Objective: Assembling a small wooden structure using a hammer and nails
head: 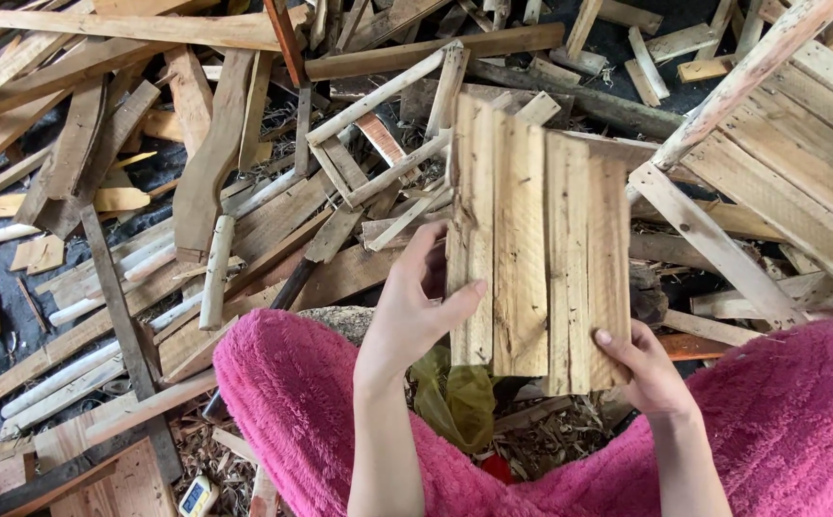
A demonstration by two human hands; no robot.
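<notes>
Huge messy heap of scrap wood all over the ground. Held up over it, a slatted wood panel, upright. Left hand clamped on its left edge, right hand pinching the bottom right corner. Pink fuzzy sleeves below.

Both forearms rise bare from fluffy pink sleeves. The left hand is raised higher, fingers curled behind and thumb pressed flat in front. The right hand sits lower, just beside it, thumb pointing up and fingers tucked out of sight.
</notes>
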